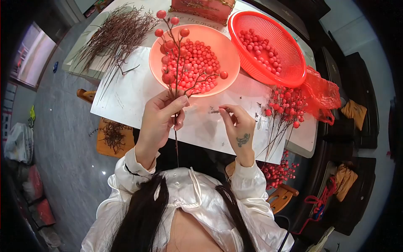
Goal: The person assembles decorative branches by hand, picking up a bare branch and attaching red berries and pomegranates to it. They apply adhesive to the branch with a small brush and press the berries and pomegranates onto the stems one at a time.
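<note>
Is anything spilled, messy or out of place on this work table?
Small dark scraps lie scattered on the white sheet beside the right hand. A bunch of berry sprigs juts over the table's edge. No berries look spilled; the left hand holds its berry branch upright.

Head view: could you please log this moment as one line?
left hand grips thin brown twig with red berries | right hand pinched beside it | round pink bowl of red berries behind

Faint print runs along the foot of the red box [201, 9]. It reads something like "the most", too blurred to be sure. The tattoo on the right hand [238, 126] shows no letters.
</note>
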`<state>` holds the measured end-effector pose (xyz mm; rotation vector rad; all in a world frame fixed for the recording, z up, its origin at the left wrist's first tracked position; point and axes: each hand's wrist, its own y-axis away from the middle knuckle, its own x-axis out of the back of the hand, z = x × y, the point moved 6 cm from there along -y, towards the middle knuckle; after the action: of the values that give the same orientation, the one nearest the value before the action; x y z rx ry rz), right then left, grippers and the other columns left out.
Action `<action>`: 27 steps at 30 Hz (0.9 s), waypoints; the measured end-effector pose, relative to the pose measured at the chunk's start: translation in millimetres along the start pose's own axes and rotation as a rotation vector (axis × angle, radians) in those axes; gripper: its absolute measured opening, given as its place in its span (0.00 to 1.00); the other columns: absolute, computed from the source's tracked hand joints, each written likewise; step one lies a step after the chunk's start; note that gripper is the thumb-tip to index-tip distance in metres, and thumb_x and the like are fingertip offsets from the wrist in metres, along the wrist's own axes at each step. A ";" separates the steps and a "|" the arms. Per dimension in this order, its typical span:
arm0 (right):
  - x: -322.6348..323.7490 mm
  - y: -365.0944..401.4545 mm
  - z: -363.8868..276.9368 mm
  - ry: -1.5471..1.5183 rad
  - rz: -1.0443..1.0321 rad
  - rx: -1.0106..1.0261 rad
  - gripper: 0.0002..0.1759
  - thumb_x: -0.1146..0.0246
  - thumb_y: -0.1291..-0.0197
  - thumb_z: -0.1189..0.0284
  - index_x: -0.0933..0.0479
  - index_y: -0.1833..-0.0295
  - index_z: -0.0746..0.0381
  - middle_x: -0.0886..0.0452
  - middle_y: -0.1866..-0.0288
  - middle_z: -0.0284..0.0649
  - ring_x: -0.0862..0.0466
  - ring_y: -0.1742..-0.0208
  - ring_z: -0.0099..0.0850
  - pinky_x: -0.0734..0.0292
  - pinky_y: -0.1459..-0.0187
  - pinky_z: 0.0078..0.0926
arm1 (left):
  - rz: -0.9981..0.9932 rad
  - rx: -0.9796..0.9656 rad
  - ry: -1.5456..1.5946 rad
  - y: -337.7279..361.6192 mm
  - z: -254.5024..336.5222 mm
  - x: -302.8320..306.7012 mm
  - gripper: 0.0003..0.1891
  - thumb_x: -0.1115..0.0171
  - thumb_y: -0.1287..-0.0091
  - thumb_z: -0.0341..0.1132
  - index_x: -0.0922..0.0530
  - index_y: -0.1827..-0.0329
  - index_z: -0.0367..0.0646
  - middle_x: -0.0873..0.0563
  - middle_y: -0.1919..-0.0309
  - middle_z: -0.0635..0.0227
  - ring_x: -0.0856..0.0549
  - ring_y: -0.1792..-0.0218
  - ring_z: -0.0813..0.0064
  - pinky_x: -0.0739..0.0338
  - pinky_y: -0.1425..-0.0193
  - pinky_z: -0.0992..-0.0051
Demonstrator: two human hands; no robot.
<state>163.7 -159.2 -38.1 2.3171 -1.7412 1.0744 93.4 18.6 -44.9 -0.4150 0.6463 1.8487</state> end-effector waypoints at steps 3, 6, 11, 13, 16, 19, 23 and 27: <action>3.7 1.3 -2.9 -0.007 0.016 -0.008 0.04 0.37 0.46 0.78 0.21 0.64 0.65 0.21 0.75 0.35 0.32 0.82 0.17 0.38 0.79 0.15 | 0.000 0.012 -0.003 -1.1 -4.4 -4.3 0.07 0.39 0.38 0.31 0.24 0.62 0.36 0.21 0.73 0.70 0.28 0.84 0.85 0.36 0.84 0.85; 24.6 2.8 -4.5 -0.057 0.131 -0.061 0.05 0.39 0.43 0.78 0.22 0.62 0.67 0.21 0.74 0.34 0.30 0.79 0.15 0.37 0.77 0.13 | -0.025 0.014 0.014 -6.5 -14.7 -9.6 0.07 0.38 0.39 0.31 0.24 0.62 0.37 0.23 0.76 0.72 0.28 0.84 0.85 0.36 0.84 0.85; 58.4 18.4 -2.8 -0.510 0.441 -0.157 0.08 0.44 0.37 0.75 0.24 0.59 0.69 0.22 0.73 0.36 0.30 0.78 0.15 0.42 0.76 0.10 | -0.027 0.024 0.028 -13.2 -30.1 -21.7 0.06 0.37 0.40 0.28 0.24 0.65 0.37 0.25 0.79 0.74 0.30 0.85 0.87 0.37 0.85 0.85; 66.6 26.0 -2.4 -0.625 0.506 -0.153 0.07 0.43 0.38 0.76 0.25 0.59 0.70 0.22 0.73 0.40 0.30 0.80 0.18 0.39 0.78 0.12 | -0.041 0.037 0.061 -14.1 -34.7 -25.9 0.06 0.37 0.40 0.28 0.25 0.66 0.37 0.26 0.79 0.74 0.32 0.86 0.89 0.41 0.87 0.86; 69.4 32.5 -1.3 -0.701 0.585 -0.150 0.09 0.44 0.37 0.74 0.25 0.60 0.71 0.22 0.74 0.41 0.31 0.80 0.19 0.40 0.79 0.13 | -0.043 0.051 0.063 -13.5 -36.5 -32.6 0.06 0.37 0.40 0.29 0.25 0.66 0.38 0.27 0.81 0.76 0.36 0.88 0.91 0.47 0.88 0.87; 68.1 34.0 -0.1 -0.739 0.592 -0.143 0.09 0.44 0.37 0.74 0.26 0.60 0.71 0.22 0.74 0.41 0.31 0.81 0.19 0.40 0.79 0.13 | -0.049 0.029 0.013 -12.4 -36.8 -36.5 0.06 0.36 0.41 0.30 0.25 0.66 0.37 0.27 0.82 0.78 0.38 0.88 0.93 0.50 0.88 0.87; 66.1 34.7 -1.7 -0.757 0.589 -0.140 0.08 0.44 0.38 0.75 0.26 0.60 0.71 0.22 0.74 0.42 0.31 0.81 0.19 0.40 0.79 0.13 | -0.030 -0.003 -0.035 -10.8 -36.6 -38.0 0.07 0.36 0.41 0.30 0.24 0.67 0.37 0.26 0.81 0.78 0.37 0.88 0.93 0.49 0.88 0.87; 69.3 38.3 -6.2 -0.796 0.603 -0.132 0.08 0.44 0.38 0.75 0.26 0.60 0.71 0.22 0.74 0.41 0.31 0.81 0.19 0.40 0.79 0.13 | -0.008 -0.024 -0.077 -10.9 -36.3 -35.4 0.07 0.36 0.41 0.31 0.24 0.67 0.37 0.25 0.81 0.77 0.37 0.88 0.93 0.48 0.88 0.88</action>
<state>136.2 -227.8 -8.9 2.3433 -2.7826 -0.0367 115.4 -27.0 -56.2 -0.3595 0.5705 1.8573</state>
